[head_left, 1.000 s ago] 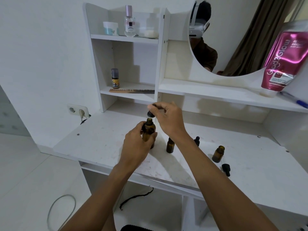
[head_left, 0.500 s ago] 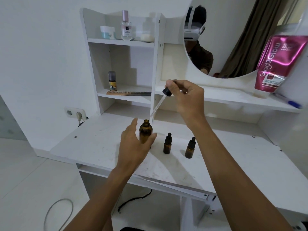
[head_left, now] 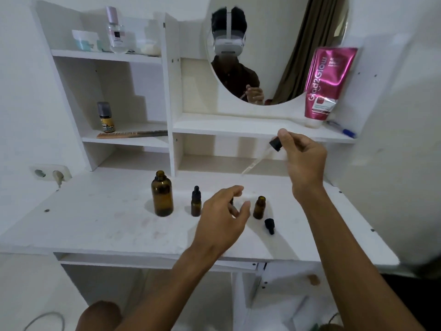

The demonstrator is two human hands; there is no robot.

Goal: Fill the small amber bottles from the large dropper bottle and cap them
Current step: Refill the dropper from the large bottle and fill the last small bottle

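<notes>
We are pinching the black cap of the dropper (head_left: 275, 144) between the thumb and fingertips of our right hand (head_left: 304, 161), raised above the desk (head_left: 107, 223) in front of the lower shelf edge. Its glass pipette is slanting down and to the left, its tip hanging in the air above our left hand (head_left: 222, 216) and touching nothing. The left hand is hovering over the desk with its fingers loosely spread and part curled, gripping nothing we can make out. It is blocking our view of the spot between two small bottles; only a dark sliver (head_left: 231, 201) is showing between the fingers, too hidden to name.

The large dropper bottle (head_left: 162, 194) is standing upright and uncapped at the left of the row. Just to its right the capped small bottle (head_left: 196, 203) is standing upright. To the right of the left hand the open small bottle (head_left: 259, 207) is standing upright, and a loose black cap (head_left: 269, 225) is lying on its side just in front of it.

Behind, a pink tube (head_left: 328, 84) is leaning beside the round mirror (head_left: 274, 32), with a pen (head_left: 343, 131) next to it. A comb (head_left: 132, 134) and a yellow-labelled bottle (head_left: 106, 117) are sitting on the middle shelf, and a perfume bottle (head_left: 117, 32) and a jar (head_left: 86, 40) on the top one. A wall socket (head_left: 50, 174) is showing at the left.
</notes>
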